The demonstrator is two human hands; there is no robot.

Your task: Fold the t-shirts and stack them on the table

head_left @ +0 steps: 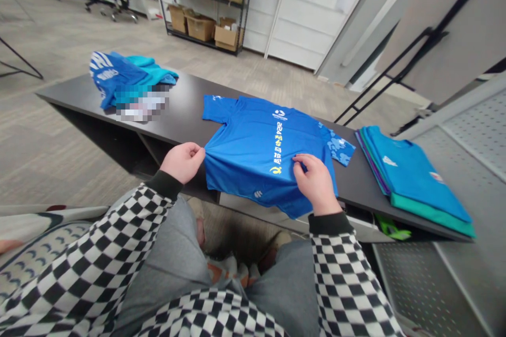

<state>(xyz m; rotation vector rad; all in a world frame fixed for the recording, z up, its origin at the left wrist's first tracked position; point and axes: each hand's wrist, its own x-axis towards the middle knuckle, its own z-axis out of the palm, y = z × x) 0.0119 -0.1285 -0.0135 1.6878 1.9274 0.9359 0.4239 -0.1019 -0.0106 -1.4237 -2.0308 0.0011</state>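
Observation:
A blue T-shirt (245,139) lies spread on a dark, low cabinet top, its white and yellow print facing up. Its sleeves point away to the far left and right, and its hem hangs over the near edge. My left hand (184,162) pinches the shirt's left side edge between thumb and fingers, drawing the cloth into small creases. Over the right part of the shirt, beside the print, is my right hand (314,179). Its fingers are bent with a small gap to the thumb; whether they touch the cloth is hard to tell.
Folded shirts (422,171) are stacked at the cabinet's right end. A crumpled heap of blue and teal shirts (136,73) lies at the left end of the dark cabinet top (190,92). Behind stands a shelf with cardboard boxes (201,26). A perforated grey panel (474,131) stands at right.

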